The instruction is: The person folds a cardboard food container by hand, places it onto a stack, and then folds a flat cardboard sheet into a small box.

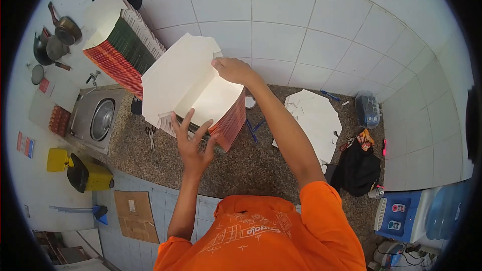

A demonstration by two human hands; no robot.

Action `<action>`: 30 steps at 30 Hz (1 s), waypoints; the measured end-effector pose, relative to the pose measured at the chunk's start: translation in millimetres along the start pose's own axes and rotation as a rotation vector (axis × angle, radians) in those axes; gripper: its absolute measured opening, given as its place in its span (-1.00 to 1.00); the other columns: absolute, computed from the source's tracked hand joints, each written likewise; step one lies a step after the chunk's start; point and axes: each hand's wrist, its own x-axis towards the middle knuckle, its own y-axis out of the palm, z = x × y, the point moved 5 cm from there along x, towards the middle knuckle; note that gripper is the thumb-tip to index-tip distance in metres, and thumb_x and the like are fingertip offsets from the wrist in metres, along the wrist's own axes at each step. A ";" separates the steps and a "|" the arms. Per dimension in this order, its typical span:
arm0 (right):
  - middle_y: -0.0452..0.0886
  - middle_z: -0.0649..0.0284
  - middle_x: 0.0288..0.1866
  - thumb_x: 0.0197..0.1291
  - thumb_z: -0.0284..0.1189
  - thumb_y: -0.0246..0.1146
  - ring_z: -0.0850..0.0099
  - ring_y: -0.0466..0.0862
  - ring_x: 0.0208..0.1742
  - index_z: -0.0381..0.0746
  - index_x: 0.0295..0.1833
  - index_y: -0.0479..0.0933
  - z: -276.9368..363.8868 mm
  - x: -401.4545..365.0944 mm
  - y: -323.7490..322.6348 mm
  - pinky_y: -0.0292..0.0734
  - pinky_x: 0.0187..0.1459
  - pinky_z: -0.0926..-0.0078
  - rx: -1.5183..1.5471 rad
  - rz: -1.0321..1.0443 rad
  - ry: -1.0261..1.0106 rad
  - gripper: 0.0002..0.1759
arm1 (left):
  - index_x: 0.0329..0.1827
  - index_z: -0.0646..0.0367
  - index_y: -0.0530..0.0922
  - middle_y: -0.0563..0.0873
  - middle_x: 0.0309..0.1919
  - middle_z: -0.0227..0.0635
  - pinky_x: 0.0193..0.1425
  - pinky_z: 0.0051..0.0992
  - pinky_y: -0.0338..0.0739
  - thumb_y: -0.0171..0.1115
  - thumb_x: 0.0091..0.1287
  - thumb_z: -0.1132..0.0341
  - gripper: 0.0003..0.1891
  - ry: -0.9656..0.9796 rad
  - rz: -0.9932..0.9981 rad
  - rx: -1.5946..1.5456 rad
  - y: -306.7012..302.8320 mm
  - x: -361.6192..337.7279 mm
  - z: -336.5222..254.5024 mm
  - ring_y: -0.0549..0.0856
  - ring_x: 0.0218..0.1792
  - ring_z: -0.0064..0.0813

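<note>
A stack of nested cardboard boxes (205, 101), white inside with red printed sides, stands on the counter in front of me. The top box has its large white flap raised toward the wall. My right hand (234, 71) grips the upper right edge of that box, thumb and fingers closed on the cardboard. With fingers spread, my left hand (193, 143) rests against the near side of the top box. Behind to the left rises a taller stack of similar boxes (120, 45) with red and dark green sides. Flat white cardboard sheets (314, 120) lie to the right.
On the granite counter (251, 170) are scissors (151, 138), blue pens (255, 129), a tape roll (250, 102) and a black bag (357, 168). A sink (93, 118) is set in at the left. A tiled wall (276, 35) bounds the back; a water dispenser (401, 216) stands lower right.
</note>
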 end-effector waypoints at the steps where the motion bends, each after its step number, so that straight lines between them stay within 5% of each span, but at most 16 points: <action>1: 0.70 0.00 0.26 0.56 0.02 -0.14 -0.06 0.62 0.34 -0.06 0.28 0.63 0.4 1.5 1.3 0.44 0.38 -0.06 0.010 -0.020 -0.019 -0.43 | 0.12 -0.07 0.71 0.51 0.45 -0.27 0.61 0.26 0.14 0.53 0.26 0.35 -0.64 0.020 0.010 0.023 0.9 -1.7 -0.9 0.22 0.60 0.22; 5: 0.69 0.01 0.27 0.56 0.02 -0.14 -0.04 0.61 0.36 -0.05 0.29 0.61 -1.0 2.4 4.7 0.44 0.38 -0.05 0.030 0.025 0.002 -0.43 | 0.06 -0.08 0.73 0.58 0.37 -0.35 0.61 0.21 0.19 0.51 0.26 0.41 -0.68 0.056 -0.009 0.030 11.2 -14.7 3.4 0.24 0.60 0.19; 11: 0.76 0.01 0.00 0.53 -0.06 0.03 -0.01 0.75 0.04 -0.21 0.05 0.66 9.9 -26.6 -15.0 0.58 0.11 -0.04 -0.024 -0.096 0.055 -0.53 | 0.05 -0.06 0.73 0.59 0.35 -0.39 0.61 0.19 0.21 0.49 0.29 0.41 -0.71 0.077 -0.093 0.020 18.0 -21.2 3.2 0.24 0.61 0.16; 13: 0.73 0.06 -0.20 0.45 -0.16 0.22 0.00 0.73 -0.20 -0.29 -0.10 0.62 -14.0 -50.6 -36.0 0.59 -0.09 -0.02 0.615 -0.715 -0.187 -0.63 | 0.13 0.02 0.69 0.56 0.39 -0.27 0.61 0.16 0.20 0.39 0.37 0.41 -0.72 0.089 -0.070 0.070 16.3 -19.3 -3.2 0.22 0.62 0.16; 15: 0.70 0.11 -0.24 0.45 -0.19 0.28 0.14 0.72 -0.17 -0.31 -0.14 0.58 -61.4 -96.8 -36.1 0.59 -0.06 0.24 0.478 -0.866 -0.140 -0.65 | 0.18 0.06 0.66 0.53 0.43 -0.20 0.61 0.16 0.19 0.34 0.40 0.41 -0.70 0.054 -0.069 0.027 7.1 -24.1 -13.2 0.21 0.62 0.17; 17: 0.70 0.21 -0.18 0.40 -0.20 0.33 0.25 0.70 -0.09 -0.27 -0.14 0.57 -126.8 -152.9 -13.5 0.56 -0.03 0.17 0.024 -0.784 -0.159 -0.68 | 0.33 0.12 0.57 0.53 0.44 -0.04 0.54 0.12 0.28 0.25 0.45 0.45 -0.62 0.074 -0.135 -0.015 -0.7 -43.3 -16.0 0.37 0.54 0.17; 18: 0.64 0.08 0.26 0.26 -0.08 0.46 0.12 0.59 0.34 -0.17 0.19 0.58 -177.5 -182.3 8.8 0.51 0.25 0.06 -0.114 -0.413 0.047 -0.47 | 0.33 0.12 0.57 0.53 0.44 -0.04 0.54 0.12 0.28 0.25 0.45 0.45 -0.62 0.072 -0.128 -0.029 -0.1 -58.6 -13.5 0.37 0.54 0.17; 20: 0.27 -0.10 0.64 0.03 0.03 0.59 -0.16 0.19 0.67 0.01 0.56 0.36 -249.5 -262.9 54.3 0.25 0.55 -0.05 -0.515 0.120 0.449 -0.01 | 0.22 0.13 0.65 0.73 0.20 -0.07 0.36 -0.01 0.52 0.31 0.41 0.45 -0.67 -0.010 -0.045 -0.319 8.4 -89.6 -4.9 0.66 0.29 0.03; 22: -0.15 -0.14 0.78 -0.10 0.11 0.64 -0.28 -0.21 0.75 0.16 0.72 0.11 -284.9 -316.1 70.3 -0.06 0.69 -0.06 -0.243 0.451 0.593 0.28 | 0.22 0.15 0.66 0.78 0.07 -0.09 0.21 -0.15 0.60 0.30 0.43 0.46 -0.69 -0.164 0.098 -0.414 32.6 -114.1 -5.7 0.75 0.14 -0.11; 23: -0.15 -0.14 0.78 -0.10 0.11 0.64 -0.28 -0.21 0.75 0.16 0.72 0.11 -304.6 -327.7 73.0 -0.06 0.69 -0.06 -0.239 0.452 0.605 0.28 | 0.22 0.18 0.67 0.83 -0.05 -0.11 0.06 -0.29 0.69 0.29 0.44 0.48 -0.70 -0.317 0.232 -0.495 49.0 -125.1 -5.4 0.83 -0.01 -0.25; 26: 0.12 -0.15 0.71 -0.04 0.04 0.64 -0.17 0.06 0.72 0.13 0.64 0.30 -333.7 -334.2 64.8 0.12 0.62 -0.05 -0.126 0.284 0.373 0.11 | 0.17 0.20 0.70 0.85 -0.12 -0.17 -0.08 -0.44 0.69 0.28 0.47 0.49 -0.75 -0.387 0.458 -0.633 80.0 -138.4 -18.2 0.84 -0.12 -0.45; 28: 0.55 -0.04 0.45 0.07 -0.09 0.62 0.12 0.54 0.44 0.03 0.46 0.55 -337.0 -328.9 48.2 0.45 0.41 0.13 0.046 0.354 0.324 -0.19 | 0.16 0.19 0.71 0.85 -0.13 -0.20 -0.07 -0.45 0.69 0.28 0.48 0.47 -0.76 -0.391 0.558 -0.697 97.2 -137.0 -29.8 0.84 -0.11 -0.46; 29: 0.55 -0.04 0.45 0.07 -0.09 0.62 0.12 0.54 0.44 0.03 0.46 0.55 -334.8 -333.5 49.0 0.45 0.41 0.13 0.050 0.346 0.328 -0.19 | 0.15 0.18 0.72 0.86 -0.14 -0.22 -0.06 -0.45 0.69 0.28 0.49 0.46 -0.77 -0.397 0.640 -0.754 105.3 -135.7 -36.0 0.84 -0.11 -0.48; 30: 0.62 0.11 0.23 0.14 -0.20 0.58 0.29 0.57 0.23 -0.06 0.30 0.62 -331.6 -334.5 45.0 0.49 0.24 0.28 0.229 0.242 0.334 -0.39 | 0.15 0.18 0.72 0.86 -0.14 -0.22 -0.06 -0.45 0.69 0.28 0.49 0.46 -0.77 -0.389 0.643 -0.755 108.2 -131.7 -39.9 0.84 -0.11 -0.48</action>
